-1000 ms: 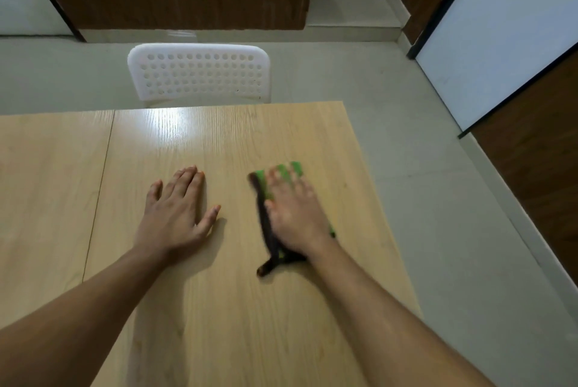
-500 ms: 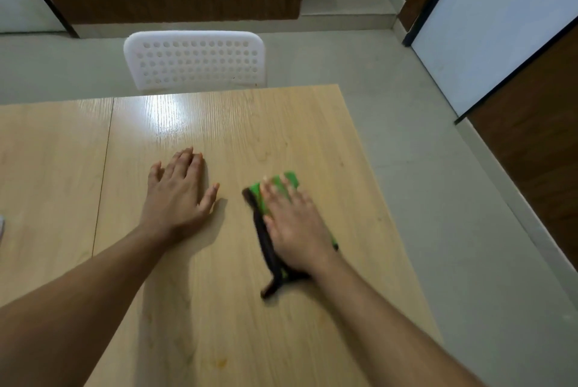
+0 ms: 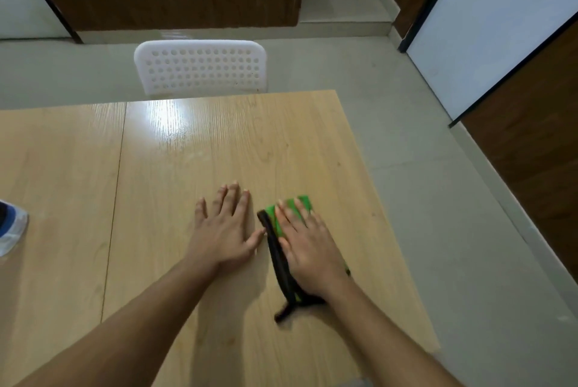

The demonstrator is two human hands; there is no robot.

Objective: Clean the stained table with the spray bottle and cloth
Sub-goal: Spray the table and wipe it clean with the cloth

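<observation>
Bare counter (image 3: 219,142) lies open toward twelve o'clock; a bottle (image 3: 11,227) (partly cropped) blocks nine o'clock.
</observation>
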